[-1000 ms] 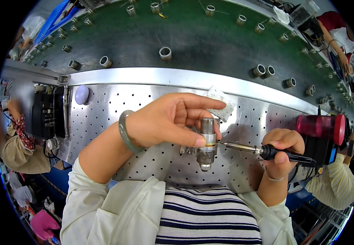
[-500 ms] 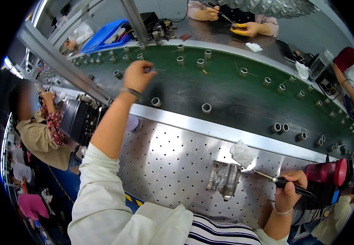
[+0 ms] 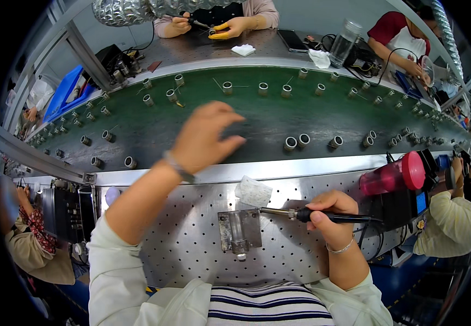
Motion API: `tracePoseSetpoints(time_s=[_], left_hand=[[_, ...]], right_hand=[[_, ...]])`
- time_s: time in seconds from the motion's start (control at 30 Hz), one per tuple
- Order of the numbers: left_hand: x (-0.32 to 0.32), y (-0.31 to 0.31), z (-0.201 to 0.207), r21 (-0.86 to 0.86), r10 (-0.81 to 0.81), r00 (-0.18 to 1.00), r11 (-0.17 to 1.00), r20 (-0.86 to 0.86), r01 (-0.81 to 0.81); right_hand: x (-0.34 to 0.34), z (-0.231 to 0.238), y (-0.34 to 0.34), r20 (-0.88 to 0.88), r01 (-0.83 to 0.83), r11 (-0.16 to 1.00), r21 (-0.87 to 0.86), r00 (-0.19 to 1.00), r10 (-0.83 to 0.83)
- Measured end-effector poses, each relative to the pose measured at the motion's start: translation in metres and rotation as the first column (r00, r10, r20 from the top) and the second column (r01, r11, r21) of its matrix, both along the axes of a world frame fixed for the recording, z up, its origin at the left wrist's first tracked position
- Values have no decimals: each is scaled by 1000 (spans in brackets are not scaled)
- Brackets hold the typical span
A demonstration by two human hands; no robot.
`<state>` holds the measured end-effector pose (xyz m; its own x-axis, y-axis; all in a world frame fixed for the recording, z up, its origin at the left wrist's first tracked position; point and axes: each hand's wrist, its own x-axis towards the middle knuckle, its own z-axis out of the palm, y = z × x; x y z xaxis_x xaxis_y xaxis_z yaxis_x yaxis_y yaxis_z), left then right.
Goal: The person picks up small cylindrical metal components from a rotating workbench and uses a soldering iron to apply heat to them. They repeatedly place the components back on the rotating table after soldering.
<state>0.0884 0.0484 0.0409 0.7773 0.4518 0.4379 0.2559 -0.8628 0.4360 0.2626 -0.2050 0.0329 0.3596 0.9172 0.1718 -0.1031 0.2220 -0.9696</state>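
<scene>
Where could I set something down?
The perforated plate is bare from the metal holder to the left forearm, and between holder and striped shirt. Crowded: right, around the red jar and black box; also the green belt, where rings cluster rightward.

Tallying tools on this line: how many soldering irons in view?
2 discernible: black-handled iron in the person's right hand, second iron held by the worker opposite. Others may be hidden at the sides.

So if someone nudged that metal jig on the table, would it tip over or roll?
Probably neither: the jig spreads low and broad on the table, so it would more likely slide, unless fastened. It looks like thick metal, so perhaps heavy for its size. Its middle is rounded and shiny, so that part might feel slippery.
</scene>
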Motion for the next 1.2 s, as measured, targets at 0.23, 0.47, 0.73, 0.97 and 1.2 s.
tracePoseSetpoints(time_s=[0.23,0.47,0.73,0.97,1.2], left_hand=[[87,-26,-43,-164,-51,994,986,-95,35],[40,-20,-37,-227,-63,973,974,-220,11],[8,-14,-12,153,69,975,988,-213,-37],[24,-14,3,160,-3,858,982,-513,99],[74,-6,11,-75,-165,946,986,-280,150]], right_hand=[[2,1,2,38,-21,995,93,999,17],[3,2,-4,130,-67,987,145,990,48],[2,5,-5,59,-29,994,105,998,23],[1,5,-4,40,-43,993,111,998,38],[5,6,-6,87,-47,993,109,996,37]])
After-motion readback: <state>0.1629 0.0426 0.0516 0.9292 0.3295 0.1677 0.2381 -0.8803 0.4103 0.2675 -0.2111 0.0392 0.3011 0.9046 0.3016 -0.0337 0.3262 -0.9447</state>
